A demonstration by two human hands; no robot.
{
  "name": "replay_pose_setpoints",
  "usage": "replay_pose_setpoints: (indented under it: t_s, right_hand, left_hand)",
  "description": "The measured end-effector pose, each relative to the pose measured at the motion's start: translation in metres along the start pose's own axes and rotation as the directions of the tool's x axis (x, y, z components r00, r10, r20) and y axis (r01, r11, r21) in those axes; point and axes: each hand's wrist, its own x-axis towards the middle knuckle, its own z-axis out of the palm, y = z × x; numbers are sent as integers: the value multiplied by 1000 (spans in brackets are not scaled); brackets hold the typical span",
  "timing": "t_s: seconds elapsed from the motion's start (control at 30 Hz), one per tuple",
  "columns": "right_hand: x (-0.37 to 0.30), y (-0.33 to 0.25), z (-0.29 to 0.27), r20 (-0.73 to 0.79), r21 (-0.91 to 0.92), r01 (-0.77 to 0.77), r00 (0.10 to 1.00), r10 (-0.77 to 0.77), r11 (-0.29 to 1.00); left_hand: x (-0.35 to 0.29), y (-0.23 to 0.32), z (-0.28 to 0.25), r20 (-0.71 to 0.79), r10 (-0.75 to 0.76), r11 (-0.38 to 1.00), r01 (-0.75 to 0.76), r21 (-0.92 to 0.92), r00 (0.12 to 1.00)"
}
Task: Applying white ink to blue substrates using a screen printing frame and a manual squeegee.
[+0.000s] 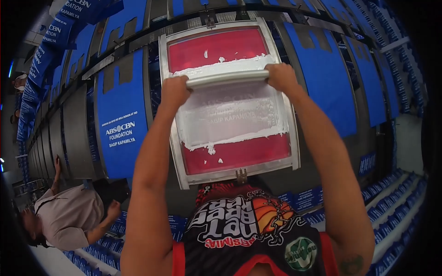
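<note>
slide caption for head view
Left hand and right hand grip a squeegee over a framed screen smeared with white paste.

Red screen (244, 152), white ink (223, 67), pale squeegee (226, 79), silver frame (269, 167), blue fabric (120, 101)

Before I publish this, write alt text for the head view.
A person's left hand and right hand grip a pale squeegee across a silver-framed screen, with white paste on its red panel. Flat blue pieces lie to either side; a co-worker is at lower left.
</note>
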Motion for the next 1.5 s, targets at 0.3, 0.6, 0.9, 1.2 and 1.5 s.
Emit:
replay_pose_setpoints:
  t_s: [0.3,0.6,0.9,1.2,1.5]
  right_hand:
    - [-121,-13,33,-70,58,9,998,-5,998]
    - [-80,-15,4,218,18,-116,970,109,993]
    - [36,1,-12,74,-4,-4,997,4,1000]
    - [76,16,-27,274,3,-24,962,23,1000]
    - [-39,-36,-29,-539,230,-8,832,134,973]
  left_hand:
    - [-143,47,16,-20,14,1000,-14,14,1000]
    - [-106,33,-13,173,-22,998,11,69,985]
    - [2,-7,-2,133,-118,993,113,41,984]
    - [71,42,-52,482,-262,954,148,261,836]
    - [111,59,-12,311,225,950,-137,-282,923]
